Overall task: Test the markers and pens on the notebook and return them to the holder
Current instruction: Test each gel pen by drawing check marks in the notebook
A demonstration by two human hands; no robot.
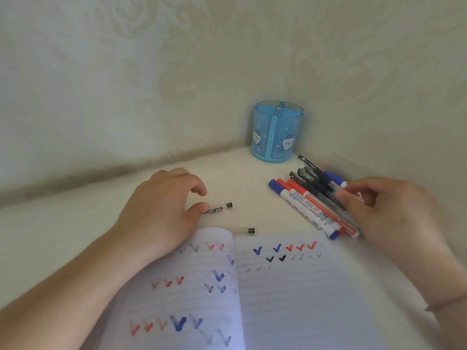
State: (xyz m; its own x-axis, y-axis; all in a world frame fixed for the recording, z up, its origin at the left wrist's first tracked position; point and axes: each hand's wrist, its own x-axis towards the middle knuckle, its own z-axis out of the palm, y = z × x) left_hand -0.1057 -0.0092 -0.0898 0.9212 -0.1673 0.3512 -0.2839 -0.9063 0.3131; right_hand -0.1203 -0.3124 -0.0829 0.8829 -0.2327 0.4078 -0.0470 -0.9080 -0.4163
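A: What is the left hand [161, 208] doing?

B: It is lying on the table [63, 223] with its fingers curled, and the thumb tip is touching the near end of a small pen cap [218, 208]. Whether it is actually pinching the cap, I cannot tell. The heel of that hand is resting on the top left corner of the notebook [278, 299].

A: And just below that thumb?

B: A second, clear cap [243, 230] is lying at the notebook's top edge, untouched.

A: The right hand [389, 210]?

B: Its fingers are curling over the near end of the pile of pens [316, 183] and markers [308, 205], the fingertips touching them. A firm grip on any one of them is not showing.

A: Where is the holder [276, 132]?

B: It is standing upright in the corner, beyond the far tips of the pile and well apart from both hands.

A: The notebook?

B: It is lying open between the two wrists, both pages showing red, blue and black ticks.
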